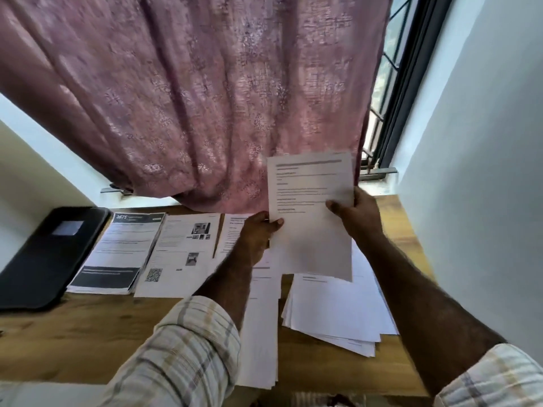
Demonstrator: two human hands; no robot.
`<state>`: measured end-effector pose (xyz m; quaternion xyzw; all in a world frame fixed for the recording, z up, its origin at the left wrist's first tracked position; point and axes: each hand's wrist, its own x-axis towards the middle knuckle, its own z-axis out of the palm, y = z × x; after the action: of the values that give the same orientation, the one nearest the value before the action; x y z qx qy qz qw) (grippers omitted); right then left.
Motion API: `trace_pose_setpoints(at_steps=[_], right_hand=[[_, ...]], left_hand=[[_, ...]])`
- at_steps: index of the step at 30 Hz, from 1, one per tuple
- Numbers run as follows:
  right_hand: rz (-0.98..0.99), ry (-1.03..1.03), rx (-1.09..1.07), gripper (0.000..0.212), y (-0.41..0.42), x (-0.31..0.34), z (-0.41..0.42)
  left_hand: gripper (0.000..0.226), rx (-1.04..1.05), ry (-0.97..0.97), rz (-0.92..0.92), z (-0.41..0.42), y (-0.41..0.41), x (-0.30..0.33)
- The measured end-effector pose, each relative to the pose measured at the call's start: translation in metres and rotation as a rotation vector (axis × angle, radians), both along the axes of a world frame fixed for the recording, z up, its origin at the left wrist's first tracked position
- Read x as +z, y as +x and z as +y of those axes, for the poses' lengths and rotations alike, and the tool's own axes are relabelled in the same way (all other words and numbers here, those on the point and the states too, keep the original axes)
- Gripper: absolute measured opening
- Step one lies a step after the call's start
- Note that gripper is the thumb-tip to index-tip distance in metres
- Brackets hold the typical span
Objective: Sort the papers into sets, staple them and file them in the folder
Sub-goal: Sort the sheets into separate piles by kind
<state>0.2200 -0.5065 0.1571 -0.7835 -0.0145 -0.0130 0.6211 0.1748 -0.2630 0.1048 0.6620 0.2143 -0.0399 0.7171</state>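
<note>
Bare wooden desk [88, 333] front-left lies open; curtain [191, 113] overhangs the rear papers [117, 251].

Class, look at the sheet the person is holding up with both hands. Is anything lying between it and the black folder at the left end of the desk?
Yes. Between the held sheet and the black folder lie two sorted piles on the desk: the pile with dark banners right beside the folder, and the pile with photos. The left forearm also crosses that side.

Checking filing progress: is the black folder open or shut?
Shut. The black folder lies flat at the desk's left end with its cover down, no papers visibly inside.
</note>
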Motion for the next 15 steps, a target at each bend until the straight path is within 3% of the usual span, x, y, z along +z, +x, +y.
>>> trace_pose_setpoints(at_steps=[2, 5, 7, 9, 15], right_hand=[[0.110, -0.093, -0.013, 0.050, -0.011, -0.023, 0.010], [0.189, -0.275, -0.165, 0.047, -0.035, -0.047, 0.030], [0.243, -0.377, -0.248, 0.041, -0.050, -0.054, 0.032], [0.276, -0.439, -0.298, 0.041, -0.068, -0.060, 0.034], [0.419, -0.576, -0.290, 0.042, -0.112, -0.082, 0.019]], left_hand=[[0.021, -0.001, -0.022, 0.032, 0.019, -0.010, -0.005], [0.024, 0.012, 0.115, 0.123, 0.061, -0.030, -0.020], [0.033, 0.039, 0.419, 0.133, 0.093, -0.041, -0.038], [0.047, -0.068, 0.756, 0.150, 0.124, -0.058, -0.050], [0.071, -0.561, 1.272, 0.018, 0.135, -0.080, -0.058]])
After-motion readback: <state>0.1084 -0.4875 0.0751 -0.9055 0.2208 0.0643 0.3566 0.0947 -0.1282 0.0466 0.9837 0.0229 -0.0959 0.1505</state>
